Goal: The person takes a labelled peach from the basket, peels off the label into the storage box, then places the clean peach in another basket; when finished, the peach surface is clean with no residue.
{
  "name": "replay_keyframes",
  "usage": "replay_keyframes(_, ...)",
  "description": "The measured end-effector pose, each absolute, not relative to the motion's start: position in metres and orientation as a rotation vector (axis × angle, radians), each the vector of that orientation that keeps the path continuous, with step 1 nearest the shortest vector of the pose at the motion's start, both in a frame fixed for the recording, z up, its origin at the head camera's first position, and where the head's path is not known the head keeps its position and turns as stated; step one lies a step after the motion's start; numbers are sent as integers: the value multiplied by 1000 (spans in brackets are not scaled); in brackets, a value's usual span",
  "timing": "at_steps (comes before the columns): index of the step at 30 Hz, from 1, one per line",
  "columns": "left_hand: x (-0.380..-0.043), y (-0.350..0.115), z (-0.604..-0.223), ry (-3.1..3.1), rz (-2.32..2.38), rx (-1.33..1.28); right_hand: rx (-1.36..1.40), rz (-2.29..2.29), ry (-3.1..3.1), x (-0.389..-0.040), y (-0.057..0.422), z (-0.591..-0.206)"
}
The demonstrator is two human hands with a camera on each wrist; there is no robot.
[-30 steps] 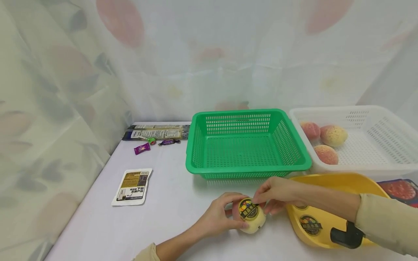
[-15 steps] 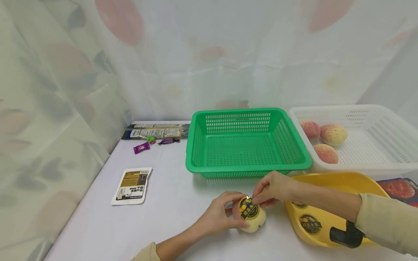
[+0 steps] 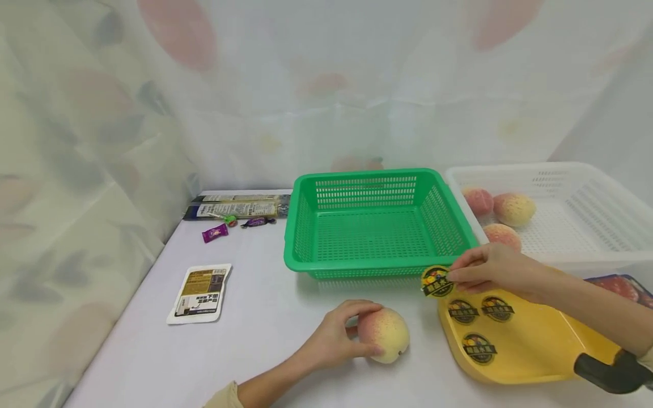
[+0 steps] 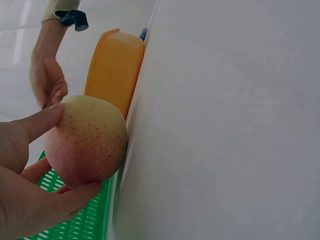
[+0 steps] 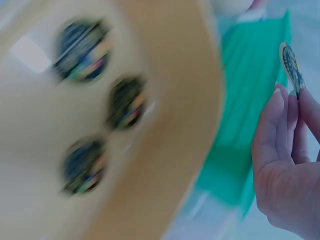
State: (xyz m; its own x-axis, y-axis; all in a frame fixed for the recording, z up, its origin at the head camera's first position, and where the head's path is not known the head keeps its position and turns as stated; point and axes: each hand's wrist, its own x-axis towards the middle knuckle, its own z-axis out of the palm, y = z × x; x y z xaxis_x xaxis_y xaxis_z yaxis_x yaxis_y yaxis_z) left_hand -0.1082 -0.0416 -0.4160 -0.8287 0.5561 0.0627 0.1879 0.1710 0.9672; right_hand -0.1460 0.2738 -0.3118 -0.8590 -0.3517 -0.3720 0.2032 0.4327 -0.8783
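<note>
A pink and pale-yellow peach [image 3: 386, 334] sits on the white table, its upper surface bare of any label. My left hand [image 3: 343, 333] grips it from the left, thumb on the near side and fingers on the far side, as the left wrist view also shows. Between thumb and fingertips my right hand [image 3: 492, 271] pinches a round black-and-yellow fruit sticker [image 3: 437, 281], held up by its edge beside the yellow basin [image 3: 541, 362]. Inside that basin lie three similar stickers [image 5: 84, 49], blurred in the right wrist view.
A green basket [image 3: 377, 266] stands behind the hands. To its right, a white basket [image 3: 586, 238] holds three peaches [image 3: 514, 209]. At left lie a white-edged packet [image 3: 200, 293], a purple candy [image 3: 215, 233], another wrapped candy [image 3: 258, 221], a lollipop [image 3: 229, 220] and long dark packages [image 3: 240, 208].
The sticker has come off the peach. My right hand has carried it up and to the right, over the basin's edge. The left hand keeps its grip on the peach.
</note>
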Motion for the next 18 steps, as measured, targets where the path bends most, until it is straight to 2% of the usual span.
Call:
replay_keyframes(9,-108,-43,-418,2112,1721,695,63,-1453,2067,-131,357,-354)
replay_keyframes(18,-110,-44,-417,2105,1714,693,138,-1472,1931,-108,384,-383)
